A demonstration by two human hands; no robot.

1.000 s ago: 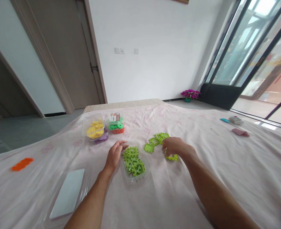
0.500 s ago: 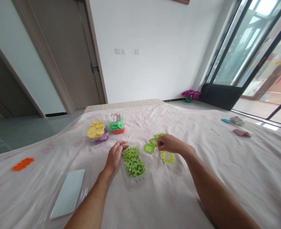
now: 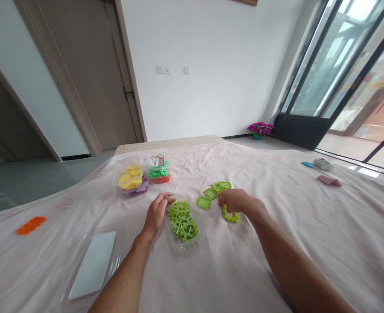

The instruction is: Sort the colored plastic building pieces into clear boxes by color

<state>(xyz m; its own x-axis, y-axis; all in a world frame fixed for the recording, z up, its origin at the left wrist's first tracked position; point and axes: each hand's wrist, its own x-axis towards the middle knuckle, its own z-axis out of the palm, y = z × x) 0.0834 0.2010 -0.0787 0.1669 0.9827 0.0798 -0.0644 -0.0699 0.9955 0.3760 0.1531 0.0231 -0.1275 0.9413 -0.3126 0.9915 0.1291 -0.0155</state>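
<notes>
My left hand (image 3: 156,212) rests with its fingers curved against the left side of a clear plastic tub (image 3: 201,230) that holds several green toothed square pieces (image 3: 183,221). My right hand (image 3: 236,201) lies on the cloth to the right of the tub, fingers curled down over a yellow-green square frame piece (image 3: 231,216). Whether those fingers grip the frame is unclear. Several loose green square pieces (image 3: 213,192) lie just beyond that hand.
A pale pink cloth (image 3: 276,226) covers the surface. At the back left stand a tub of yellow and purple pieces (image 3: 129,178) and a tub of green and orange pieces (image 3: 158,170). A clear lid (image 3: 91,265) lies near left, orange pieces (image 3: 30,224) far left, small items (image 3: 322,170) far right.
My right hand moved left off the yellow-green frame piece toward the loose green pieces, then came back down over the frame. My left hand has stayed at the tub.
</notes>
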